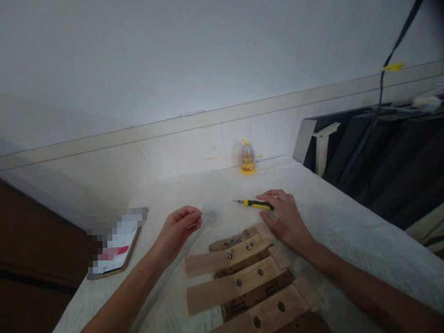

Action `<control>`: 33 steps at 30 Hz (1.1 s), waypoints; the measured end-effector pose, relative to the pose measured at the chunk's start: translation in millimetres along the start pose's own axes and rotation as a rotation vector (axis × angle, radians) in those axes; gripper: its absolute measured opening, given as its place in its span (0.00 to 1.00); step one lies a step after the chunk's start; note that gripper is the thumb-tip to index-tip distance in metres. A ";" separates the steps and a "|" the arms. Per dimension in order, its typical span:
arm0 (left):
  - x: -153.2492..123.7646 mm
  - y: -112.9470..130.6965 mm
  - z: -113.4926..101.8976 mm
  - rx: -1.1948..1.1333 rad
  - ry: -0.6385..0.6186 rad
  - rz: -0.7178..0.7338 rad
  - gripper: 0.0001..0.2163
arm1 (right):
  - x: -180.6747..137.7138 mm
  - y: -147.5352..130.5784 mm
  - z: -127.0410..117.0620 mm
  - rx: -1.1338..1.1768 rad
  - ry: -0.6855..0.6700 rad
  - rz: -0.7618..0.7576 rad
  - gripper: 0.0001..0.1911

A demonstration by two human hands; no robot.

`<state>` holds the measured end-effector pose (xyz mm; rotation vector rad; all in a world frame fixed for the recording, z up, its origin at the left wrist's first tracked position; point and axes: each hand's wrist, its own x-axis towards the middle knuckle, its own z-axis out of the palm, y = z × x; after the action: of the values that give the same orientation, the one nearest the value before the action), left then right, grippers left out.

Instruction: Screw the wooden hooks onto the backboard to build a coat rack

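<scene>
A wooden assembly of three slats point(244, 287) screwed onto a darker patterned base lies on the white table point(355, 239) in front of me. My right hand point(284, 217) rests just beyond its far end, its fingers curled around the handle of a small yellow and black screwdriver point(255, 203) that lies on the table. My left hand point(180, 226) hovers to the left of the slats, with its fingers curled and pinched together; whether anything is in them I cannot make out. Loose screws lie on the base near the far slat point(232, 242).
A yellow jar of screwdriver bits point(247, 158) stands at the far edge of the table by the wall. A flat card or phone point(115, 243) lies at the left edge. Dark furniture and a hanging black strap point(393, 53) are on the right.
</scene>
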<state>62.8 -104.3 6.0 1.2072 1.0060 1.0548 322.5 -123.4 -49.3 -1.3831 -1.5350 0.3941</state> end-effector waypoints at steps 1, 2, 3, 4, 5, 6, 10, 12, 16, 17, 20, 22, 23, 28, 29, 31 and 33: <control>0.3 -11.9 -2.9 -0.044 0.026 -0.038 0.11 | 0.4 2.8 0.7 -0.029 -0.011 -0.004 0.15; -0.7 -21.2 -4.9 -0.063 0.035 -0.058 0.12 | 1.0 5.5 1.2 -0.049 -0.026 -0.005 0.14; -2.4 -27.7 -6.3 -0.060 0.011 -0.081 0.11 | 1.6 7.8 1.5 -0.062 -0.044 -0.004 0.12; -4.6 -31.5 -7.2 -0.039 -0.017 -0.091 0.11 | 2.3 9.4 1.5 -0.068 -0.059 -0.003 0.10; -6.8 -33.2 -7.8 -0.010 -0.041 -0.093 0.10 | 3.1 10.3 0.9 -0.065 -0.071 -0.001 0.07; -8.7 -33.6 -8.3 0.023 -0.059 -0.091 0.10 | 4.0 10.2 -0.1 -0.053 -0.080 0.000 0.06; -10.5 -32.5 -9.4 0.082 -0.085 -0.077 0.10 | 10.0 -1.7 -10.8 0.067 -0.087 -0.006 0.05; -9.0 -33.3 -9.2 0.048 -0.087 -0.075 0.10 | 15.0 -15.6 -19.1 0.150 -0.063 -0.021 0.08; -3.1 -35.1 -8.8 -0.042 -0.100 -0.092 0.09 | 27.2 -56.2 -32.6 0.445 0.036 -0.091 0.07; -1.1 -35.2 -9.2 -0.055 -0.111 -0.097 0.09 | 29.6 -66.7 -33.6 0.561 0.050 -0.102 0.08; 5.5 -34.6 -12.3 -0.070 -0.140 -0.112 0.09 | 33.0 -90.1 -28.7 0.709 -0.023 -0.106 0.09; 8.5 -33.2 -15.1 -0.090 -0.154 -0.136 0.09 | 32.1 -96.5 -20.1 0.732 -0.080 -0.109 0.10; 9.3 -32.3 -16.4 -0.108 -0.161 -0.151 0.09 | 30.8 -97.3 -15.0 0.736 -0.100 -0.105 0.11; 5.9 -30.5 -18.8 -0.169 -0.186 -0.142 0.10 | 20.8 -93.0 2.0 0.736 -0.167 -0.073 0.12; 4.6 -31.1 -18.7 -0.152 -0.195 -0.123 0.10 | 18.7 -92.5 2.2 0.730 -0.181 -0.083 0.12; 2.5 -32.7 -18.9 -0.088 -0.208 -0.090 0.09 | 15.4 -92.1 0.0 0.698 -0.206 -0.103 0.11; 1.2 -33.4 -20.2 -0.009 -0.228 -0.063 0.09 | 13.3 -92.1 -4.1 0.656 -0.212 -0.110 0.11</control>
<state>46.2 -100.7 -29.1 1.2494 0.8549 0.8501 276.0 -140.3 29.6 -0.7581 -1.4544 0.9052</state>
